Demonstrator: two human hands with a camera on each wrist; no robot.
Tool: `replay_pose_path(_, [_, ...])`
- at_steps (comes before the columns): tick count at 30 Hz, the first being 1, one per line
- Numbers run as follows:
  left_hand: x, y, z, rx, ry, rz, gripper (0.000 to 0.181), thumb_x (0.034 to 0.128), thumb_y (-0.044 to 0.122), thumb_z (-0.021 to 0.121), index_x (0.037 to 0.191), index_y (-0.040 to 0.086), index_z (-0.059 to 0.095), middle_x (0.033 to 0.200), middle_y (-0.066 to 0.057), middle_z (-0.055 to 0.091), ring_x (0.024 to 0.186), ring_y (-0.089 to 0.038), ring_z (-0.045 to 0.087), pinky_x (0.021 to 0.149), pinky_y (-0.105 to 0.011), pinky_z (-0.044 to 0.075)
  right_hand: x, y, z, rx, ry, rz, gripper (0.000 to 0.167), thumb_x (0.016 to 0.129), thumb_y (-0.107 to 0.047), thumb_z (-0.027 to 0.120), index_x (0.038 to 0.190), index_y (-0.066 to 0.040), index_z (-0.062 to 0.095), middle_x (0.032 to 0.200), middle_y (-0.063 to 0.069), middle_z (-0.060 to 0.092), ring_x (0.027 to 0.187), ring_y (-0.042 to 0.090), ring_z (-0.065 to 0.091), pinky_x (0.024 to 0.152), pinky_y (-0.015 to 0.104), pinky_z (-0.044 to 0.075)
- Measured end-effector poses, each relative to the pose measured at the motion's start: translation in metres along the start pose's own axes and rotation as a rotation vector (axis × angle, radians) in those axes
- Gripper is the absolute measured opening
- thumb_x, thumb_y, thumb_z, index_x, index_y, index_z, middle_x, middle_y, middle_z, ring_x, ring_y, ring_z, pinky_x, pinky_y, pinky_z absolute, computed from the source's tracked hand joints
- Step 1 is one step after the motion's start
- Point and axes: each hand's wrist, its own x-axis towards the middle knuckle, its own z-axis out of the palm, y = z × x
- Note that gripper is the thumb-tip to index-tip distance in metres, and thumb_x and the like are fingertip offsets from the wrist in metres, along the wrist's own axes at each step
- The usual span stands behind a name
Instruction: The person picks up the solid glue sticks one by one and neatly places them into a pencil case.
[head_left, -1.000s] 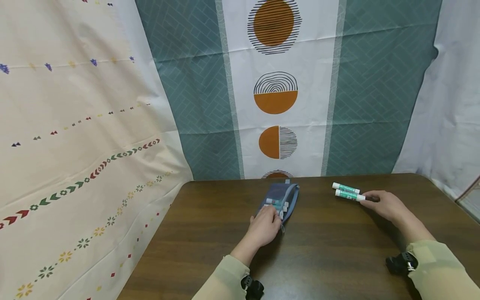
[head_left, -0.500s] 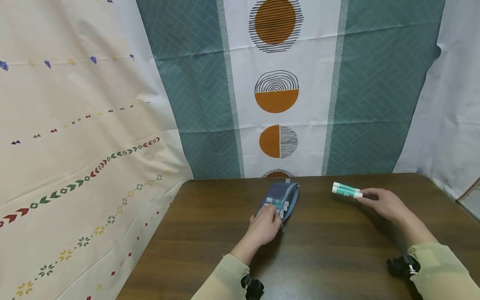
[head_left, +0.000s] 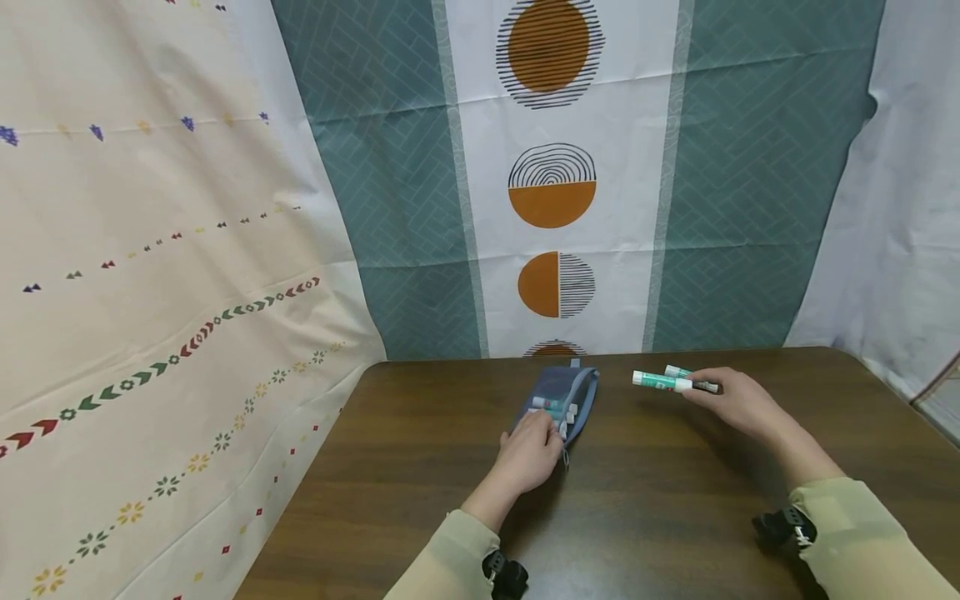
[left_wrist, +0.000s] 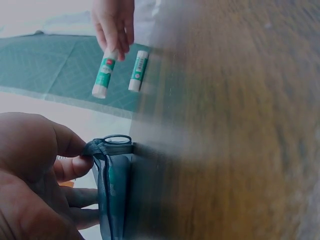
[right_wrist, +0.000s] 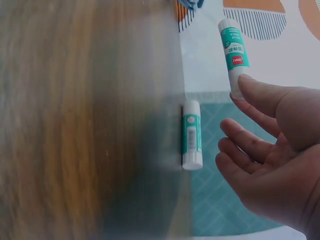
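Observation:
My left hand (head_left: 528,454) pinches the near end of a blue zippered pencil pouch (head_left: 553,382) between thumb and forefinger, by the zip. The pouch lies open on the table, and white-and-green sticks (head_left: 546,403) show inside, partly hidden by the hand. To the right, my right hand (head_left: 738,402) pinches one end of a glue stick (right_wrist: 234,47) between thumb and forefinger; its other fingers are loosely bent. That stick is held above the table, pointing left toward the pouch. A second glue stick (right_wrist: 191,135) lies on the table behind it, partly covered in the head view.
A brown wooden table (head_left: 420,483) spans the front. Behind it hangs a green-and-white patterned cloth (head_left: 405,208), and a cream cloth (head_left: 187,375) drapes along the left. Both wrists wear black cameras (head_left: 506,575).
The right hand has lifted one glue stick off its place beside the other and carried it left. The left hand and the pouch have stayed put.

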Motion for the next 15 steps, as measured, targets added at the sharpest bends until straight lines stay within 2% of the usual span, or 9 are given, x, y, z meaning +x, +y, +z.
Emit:
replay_pose_path(7, [0.000,0.000,0.000,0.003,0.002,0.001,0.021,0.1079,0.013,0.059,0.088,0.016,0.053,0.092,0.006,0.054,0.157,-0.042,0.043,0.112,-0.088,0.027,0.006,-0.016,0.015,0.017,-0.006,-0.029,0.041,0.105,-0.029,0.078,0.131,0.003,0.075,0.139,0.036,0.064,0.124,0.052,0.059,0.098,0.070,0.050])
replay_pose_path(10, [0.000,0.001,0.000,-0.002,0.001,-0.002,0.021,0.1080,0.013,0.059,0.088,0.016,0.054,0.093,0.006,0.055,0.157,-0.042,0.043,0.112,-0.088,0.027,0.009,-0.023,0.023,0.025,-0.016,-0.041,0.038,0.105,-0.030,0.078,0.129,0.000,0.076,0.141,0.035,0.064,0.131,0.055,0.057,0.102,0.073,0.048])
replay_pose_path(15, [0.000,0.002,-0.001,-0.004,0.002,-0.003,0.020,0.1080,0.013,0.059,0.089,0.016,0.055,0.094,0.006,0.057,0.157,-0.042,0.043,0.112,-0.088,0.027,0.014,-0.032,0.036,0.034,-0.030,-0.058,0.032,0.104,-0.030,0.080,0.123,-0.004,0.078,0.127,0.023,0.073,0.119,0.045,0.064,0.098,0.065,0.051])
